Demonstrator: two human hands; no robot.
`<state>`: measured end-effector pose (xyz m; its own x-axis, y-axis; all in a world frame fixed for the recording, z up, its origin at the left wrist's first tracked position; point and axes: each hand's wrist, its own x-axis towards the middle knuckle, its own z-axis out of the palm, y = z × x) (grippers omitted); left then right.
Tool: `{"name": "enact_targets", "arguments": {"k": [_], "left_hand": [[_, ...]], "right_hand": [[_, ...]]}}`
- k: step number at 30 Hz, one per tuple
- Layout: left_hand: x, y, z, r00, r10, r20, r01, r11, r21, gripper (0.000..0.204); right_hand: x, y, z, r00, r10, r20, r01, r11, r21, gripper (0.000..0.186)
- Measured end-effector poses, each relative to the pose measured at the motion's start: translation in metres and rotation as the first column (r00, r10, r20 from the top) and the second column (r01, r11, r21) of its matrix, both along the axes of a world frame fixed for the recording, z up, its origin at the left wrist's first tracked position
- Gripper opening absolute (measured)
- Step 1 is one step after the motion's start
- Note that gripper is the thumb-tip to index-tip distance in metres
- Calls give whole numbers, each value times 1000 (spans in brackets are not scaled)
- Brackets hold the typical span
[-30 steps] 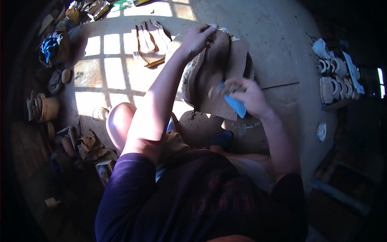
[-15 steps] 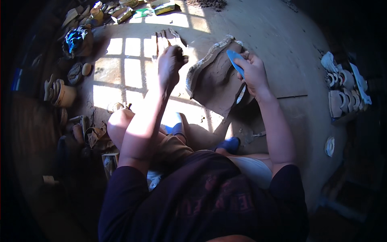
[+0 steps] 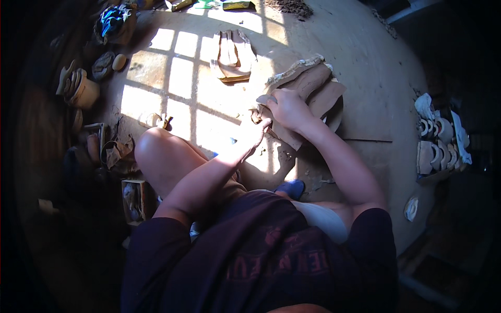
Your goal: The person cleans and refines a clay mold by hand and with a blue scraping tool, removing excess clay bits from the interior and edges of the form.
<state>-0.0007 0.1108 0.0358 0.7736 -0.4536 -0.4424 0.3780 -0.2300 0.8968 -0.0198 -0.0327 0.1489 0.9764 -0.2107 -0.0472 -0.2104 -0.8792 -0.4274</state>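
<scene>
A big hollow form (image 3: pixel 313 86) with brown clay inside and a rough whitish rim stands tilted in front of me. My right hand (image 3: pixel 291 108) reaches across its left side, closed on a thin flat scraper (image 3: pixel 266 99) that looks greyish in the glare. Just below, my left hand (image 3: pixel 257 128) is at the form's near left edge, its fingers curled in. What sits between those fingers is too bright and small to make out. Farther off on the floor lies a ridged clay-coloured piece (image 3: pixel 232 57), apart from both hands.
Curved pale pieces (image 3: pixel 441 148) are stacked at the right. Along the left are a pot (image 3: pixel 83 94) with pieces in it, a container with blue cloth (image 3: pixel 112 23) and a wooden box (image 3: pixel 134 201). Dark crumbled clay (image 3: pixel 289 6) lies far back. Window light patterns the floor.
My right hand has moved left with the scraper, from the form's right side to its left edge. My left hand has come down and right, away from the ridged piece, to the form.
</scene>
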Motion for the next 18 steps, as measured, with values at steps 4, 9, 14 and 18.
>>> {"name": "enact_targets", "arguments": {"k": [4, 9, 14, 18], "left_hand": [[-4, -5, -34, 974, 70, -214, -124, 960, -250, 88], [-9, -10, -64, 977, 98, -187, -158, 928, -338, 71], [-12, -7, -85, 984, 169, -58, -178, 913, -367, 63], [-20, -8, -50, 951, 28, -308, -181, 857, -482, 42]], "right_hand": [[11, 12, -9, 996, 44, -83, -47, 998, -36, 29], [13, 9, -19, 984, 129, -119, -138, 988, -66, 22], [24, 10, -15, 937, 165, -310, -196, 978, -72, 22], [18, 9, 9, 857, 156, -492, -224, 971, -82, 24]]}}
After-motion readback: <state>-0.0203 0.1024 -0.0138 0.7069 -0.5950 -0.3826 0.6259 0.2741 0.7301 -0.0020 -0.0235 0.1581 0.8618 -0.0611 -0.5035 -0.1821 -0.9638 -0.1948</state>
